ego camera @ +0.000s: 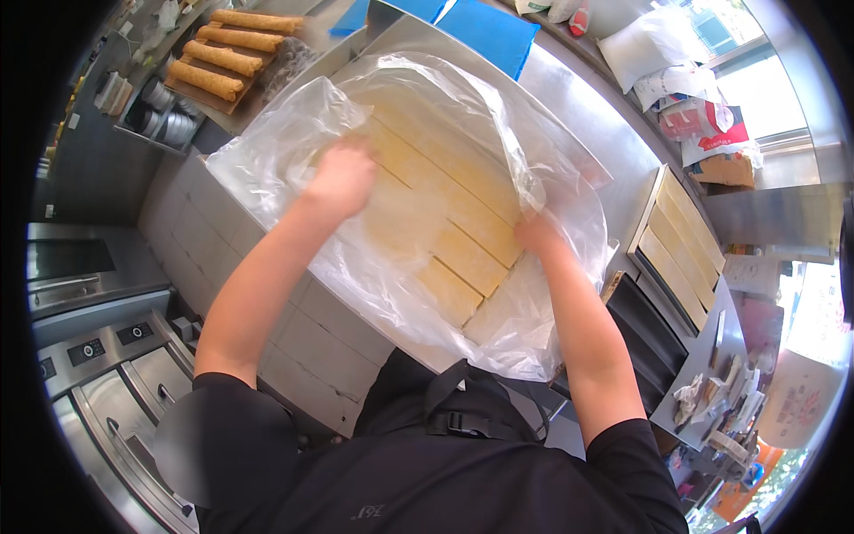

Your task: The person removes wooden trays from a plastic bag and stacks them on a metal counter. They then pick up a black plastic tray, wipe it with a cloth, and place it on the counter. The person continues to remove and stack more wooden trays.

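Note:
Pale yellow strips of what looks like dough (460, 193) lie side by side before me, with straight cuts between them. Crumpled clear plastic sheeting (400, 320) surrounds them and covers part of them. My left hand (347, 175) is motion-blurred over the left part of the strips, by the edge of the plastic; its fingers are curled, and whether they hold any is unclear. At the right side, my right hand (537, 233) is closed on a bunched fold of the plastic, close to the ends of the strips. Its fingertips are partly hidden.
Brown rolls (223, 57) rest on a board at the far left. To the right are a tray of pale strips (680, 247) and a black ridged tray (644, 347). Blue sheets (487, 33) lie behind. Steel ovens (133, 374) stand at the lower left.

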Action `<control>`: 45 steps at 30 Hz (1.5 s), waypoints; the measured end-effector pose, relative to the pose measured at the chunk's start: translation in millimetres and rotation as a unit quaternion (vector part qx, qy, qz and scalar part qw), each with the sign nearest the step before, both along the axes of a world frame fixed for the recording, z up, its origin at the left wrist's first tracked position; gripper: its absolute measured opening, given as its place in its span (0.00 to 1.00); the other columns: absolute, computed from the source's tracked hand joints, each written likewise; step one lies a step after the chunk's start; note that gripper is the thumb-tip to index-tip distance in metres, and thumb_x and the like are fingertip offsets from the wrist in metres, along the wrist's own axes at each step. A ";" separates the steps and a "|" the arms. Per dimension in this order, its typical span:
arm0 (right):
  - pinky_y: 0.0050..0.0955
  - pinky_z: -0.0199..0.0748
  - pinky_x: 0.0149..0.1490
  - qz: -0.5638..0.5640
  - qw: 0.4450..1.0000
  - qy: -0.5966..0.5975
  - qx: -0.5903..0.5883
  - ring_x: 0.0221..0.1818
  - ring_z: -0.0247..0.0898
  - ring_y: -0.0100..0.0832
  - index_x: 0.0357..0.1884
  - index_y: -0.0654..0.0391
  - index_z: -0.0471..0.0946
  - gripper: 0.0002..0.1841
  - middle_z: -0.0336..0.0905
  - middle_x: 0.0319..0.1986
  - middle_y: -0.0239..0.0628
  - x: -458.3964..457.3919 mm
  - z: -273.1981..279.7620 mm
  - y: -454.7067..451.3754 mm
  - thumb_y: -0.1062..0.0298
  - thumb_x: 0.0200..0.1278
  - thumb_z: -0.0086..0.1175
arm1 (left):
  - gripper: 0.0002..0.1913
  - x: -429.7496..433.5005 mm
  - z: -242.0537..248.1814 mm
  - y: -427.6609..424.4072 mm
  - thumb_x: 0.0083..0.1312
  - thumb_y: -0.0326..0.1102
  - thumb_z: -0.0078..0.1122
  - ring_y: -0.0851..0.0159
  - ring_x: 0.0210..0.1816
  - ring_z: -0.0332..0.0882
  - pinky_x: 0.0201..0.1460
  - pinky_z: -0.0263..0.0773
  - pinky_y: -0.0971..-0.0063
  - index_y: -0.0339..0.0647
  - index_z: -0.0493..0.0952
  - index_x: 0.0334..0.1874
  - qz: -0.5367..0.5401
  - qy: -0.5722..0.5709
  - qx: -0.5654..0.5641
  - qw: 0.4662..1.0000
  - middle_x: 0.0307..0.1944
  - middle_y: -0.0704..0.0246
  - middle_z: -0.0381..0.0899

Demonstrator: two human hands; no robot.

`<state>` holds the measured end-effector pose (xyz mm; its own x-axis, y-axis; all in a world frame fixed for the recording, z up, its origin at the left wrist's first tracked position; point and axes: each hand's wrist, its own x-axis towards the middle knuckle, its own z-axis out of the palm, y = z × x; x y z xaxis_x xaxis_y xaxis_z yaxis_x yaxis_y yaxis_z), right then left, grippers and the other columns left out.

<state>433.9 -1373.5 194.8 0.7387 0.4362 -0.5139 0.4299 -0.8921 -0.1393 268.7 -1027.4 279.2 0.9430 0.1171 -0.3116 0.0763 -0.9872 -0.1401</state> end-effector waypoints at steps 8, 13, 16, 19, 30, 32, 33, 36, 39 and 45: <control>0.50 0.75 0.67 -0.046 0.996 -0.032 0.069 0.64 0.79 0.55 0.66 0.54 0.81 0.26 0.83 0.61 0.54 13.5 -26.5 -5.2 0.53 0.71 0.51 | 0.23 21.8 -13.1 -112.1 0.63 0.26 0.57 0.48 0.68 0.77 0.78 0.67 0.58 0.38 0.84 0.62 -0.121 0.205 -0.184 0.954 0.63 0.54 0.82; 0.47 0.78 0.65 -0.121 0.990 0.054 0.058 0.60 0.83 0.49 0.62 0.57 0.83 0.27 0.87 0.56 0.52 21.8 11.5 -3.9 0.46 0.74 0.52 | 0.20 19.8 -33.1 -105.0 0.68 0.30 0.57 0.47 0.64 0.79 0.74 0.71 0.57 0.36 0.85 0.60 -0.068 0.161 -0.243 0.954 0.60 0.53 0.83; 0.42 0.83 0.60 -0.200 0.955 0.170 0.139 0.56 0.85 0.41 0.61 0.57 0.84 0.24 0.88 0.54 0.46 38.2 32.0 -8.9 0.49 0.74 0.56 | 0.22 29.2 -43.9 -107.0 0.74 0.41 0.56 0.48 0.65 0.79 0.72 0.72 0.56 0.36 0.82 0.65 0.036 0.125 -0.369 0.920 0.63 0.53 0.83; 0.34 0.88 0.50 -0.275 0.876 0.282 0.279 0.47 0.87 0.33 0.57 0.62 0.84 0.20 0.88 0.48 0.39 44.9 49.1 -23.4 0.60 0.70 0.66 | 0.31 40.3 -63.9 -113.1 0.79 0.57 0.51 0.51 0.63 0.81 0.68 0.75 0.57 0.32 0.80 0.65 0.277 0.088 -0.551 0.783 0.63 0.53 0.82; 0.29 0.82 0.49 -0.331 0.753 0.361 0.440 0.42 0.84 0.28 0.53 0.68 0.82 0.15 0.86 0.42 0.38 -52.4 171.6 -83.0 0.68 0.72 0.63 | 0.31 67.3 -102.4 -96.8 0.81 0.55 0.53 0.53 0.72 0.73 0.76 0.69 0.56 0.36 0.68 0.74 0.489 -0.188 -0.840 0.141 0.70 0.58 0.75; 0.26 0.81 0.49 -0.321 0.758 0.350 0.447 0.42 0.83 0.26 0.52 0.68 0.82 0.13 0.87 0.42 0.37 -73.6 187.2 -111.1 0.69 0.72 0.63 | 0.28 69.6 -102.5 -89.2 0.81 0.51 0.54 0.53 0.70 0.75 0.76 0.70 0.55 0.36 0.69 0.73 0.497 -0.216 -0.831 0.127 0.69 0.59 0.77; 0.25 0.80 0.49 -0.313 0.762 0.341 0.453 0.42 0.83 0.25 0.52 0.67 0.82 0.13 0.87 0.42 0.36 -83.3 194.3 -128.9 0.70 0.71 0.63 | 0.27 72.3 -103.8 -87.4 0.81 0.49 0.54 0.53 0.70 0.76 0.76 0.70 0.55 0.36 0.70 0.72 0.506 -0.216 -0.827 0.119 0.68 0.60 0.78; 0.23 0.78 0.49 -0.323 0.767 0.319 0.453 0.41 0.81 0.21 0.50 0.67 0.82 0.11 0.87 0.41 0.33 -103.3 221.6 -177.8 0.72 0.70 0.65 | 0.23 70.0 -120.6 -77.1 0.81 0.46 0.55 0.54 0.68 0.78 0.76 0.72 0.55 0.37 0.73 0.70 0.507 -0.225 -0.824 0.113 0.65 0.61 0.82; 0.22 0.77 0.47 -0.348 0.788 0.266 0.433 0.39 0.79 0.19 0.47 0.66 0.84 0.10 0.86 0.38 0.31 -110.5 230.0 -243.8 0.70 0.69 0.67 | 0.20 61.1 -105.4 -76.3 0.81 0.42 0.55 0.56 0.68 0.79 0.76 0.72 0.58 0.38 0.75 0.68 0.505 -0.218 -0.824 0.136 0.65 0.62 0.83; 0.27 0.82 0.47 -0.528 0.632 0.173 0.540 0.38 0.84 0.26 0.42 0.61 0.85 0.08 0.88 0.36 0.32 -109.8 183.8 -398.8 0.66 0.72 0.68 | 0.14 24.0 -0.7 -145.6 0.79 0.37 0.63 0.65 0.58 0.87 0.60 0.85 0.65 0.43 0.81 0.63 0.423 -0.154 -0.845 0.287 0.55 0.68 0.89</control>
<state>324.1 -1772.2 378.6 0.8351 0.0282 -0.5493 -0.5500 0.0400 -0.8342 292.7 -1173.0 278.5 0.8125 0.2730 -0.5150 0.1404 0.7659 0.6275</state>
